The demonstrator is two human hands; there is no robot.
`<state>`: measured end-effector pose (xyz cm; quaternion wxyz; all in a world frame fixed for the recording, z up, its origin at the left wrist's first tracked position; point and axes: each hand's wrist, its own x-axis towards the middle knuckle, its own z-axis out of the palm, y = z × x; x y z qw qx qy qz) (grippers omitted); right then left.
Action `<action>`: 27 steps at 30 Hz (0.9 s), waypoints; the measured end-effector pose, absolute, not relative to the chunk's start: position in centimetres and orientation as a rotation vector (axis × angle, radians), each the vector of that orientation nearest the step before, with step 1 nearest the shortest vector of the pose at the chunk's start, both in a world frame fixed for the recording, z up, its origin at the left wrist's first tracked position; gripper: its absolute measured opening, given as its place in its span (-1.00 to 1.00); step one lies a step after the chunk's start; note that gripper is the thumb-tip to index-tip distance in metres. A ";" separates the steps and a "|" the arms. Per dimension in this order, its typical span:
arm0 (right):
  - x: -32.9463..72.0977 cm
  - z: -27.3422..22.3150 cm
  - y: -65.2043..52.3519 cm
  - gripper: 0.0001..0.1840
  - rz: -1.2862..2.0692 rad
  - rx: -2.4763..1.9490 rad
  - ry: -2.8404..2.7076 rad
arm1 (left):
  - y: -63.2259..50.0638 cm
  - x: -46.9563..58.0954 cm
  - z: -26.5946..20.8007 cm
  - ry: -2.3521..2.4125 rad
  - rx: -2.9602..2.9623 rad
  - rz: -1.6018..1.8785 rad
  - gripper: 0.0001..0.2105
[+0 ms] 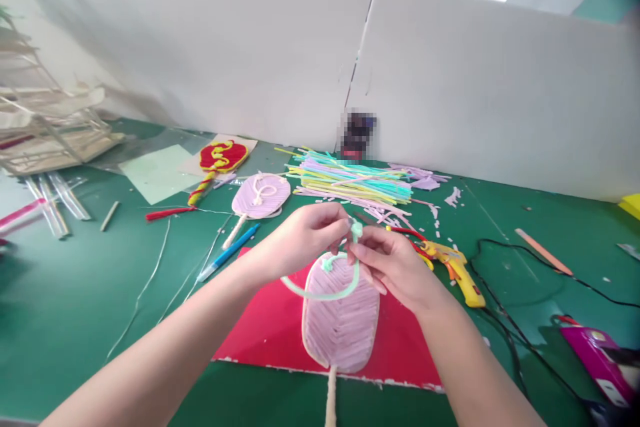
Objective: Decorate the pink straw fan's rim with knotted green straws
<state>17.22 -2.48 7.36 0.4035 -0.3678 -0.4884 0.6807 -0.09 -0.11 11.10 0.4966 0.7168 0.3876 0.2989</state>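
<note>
A pink woven fan (341,320) with a pale handle is held upright over a red sheet (270,330) on the green table. A mint green pipe cleaner (327,290) loops across the fan's upper part and ends in a small knot near its top. My left hand (305,237) pinches the green pipe cleaner at the top of the fan. My right hand (393,263) grips the fan's upper right edge and the other end of the pipe cleaner. The two hands touch each other above the fan.
A yellow glue gun (457,270) with a black cord lies right of my hands. A heap of coloured straws (355,180) lies behind, with a second pink fan (261,197), a red and yellow fan (220,157), a blue pen (230,252) and a magenta tool (597,353) around. White boards wall the back.
</note>
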 end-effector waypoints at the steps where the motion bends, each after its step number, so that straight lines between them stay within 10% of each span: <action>1: 16.8 7.8 -2.4 -0.84 1.711 -0.896 -1.231 | -0.2 -0.1 11.9 0.973 1.794 0.743 -0.82; 27: 17.3 1.2 -3.0 -0.71 1.620 -1.131 -1.244 | -0.6 -0.2 0.6 1.107 1.905 0.739 -0.84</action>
